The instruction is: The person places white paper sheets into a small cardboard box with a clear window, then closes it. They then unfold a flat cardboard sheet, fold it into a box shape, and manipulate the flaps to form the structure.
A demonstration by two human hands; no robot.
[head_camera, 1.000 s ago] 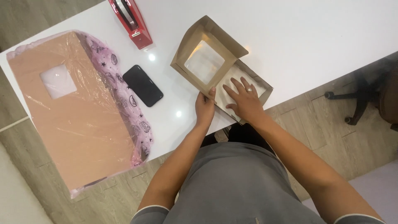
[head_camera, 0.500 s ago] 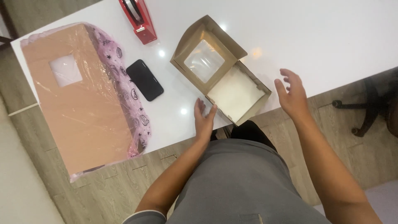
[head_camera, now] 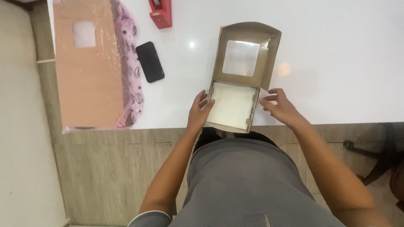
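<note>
An open brown cardboard box (head_camera: 232, 106) with a white inside lies at the near edge of the white table (head_camera: 336, 63). Its lid (head_camera: 246, 52), with a clear square window, is folded back flat on the table. My left hand (head_camera: 199, 110) rests against the box's left wall, fingers touching it. My right hand (head_camera: 280, 106) is beside the right wall, fingers spread, fingertips at or just off the cardboard. Neither hand grips anything.
A stack of flat brown boxes wrapped in clear and pink patterned plastic (head_camera: 90, 63) lies at the table's left end. A black phone (head_camera: 150, 61) sits beside it, and a red tape dispenser (head_camera: 160, 12) at the far edge. A chair base (head_camera: 370, 164) stands right.
My right hand lifted off the box's inside, swung out right, then came back beside the right wall. The box now sits square to me instead of angled.
</note>
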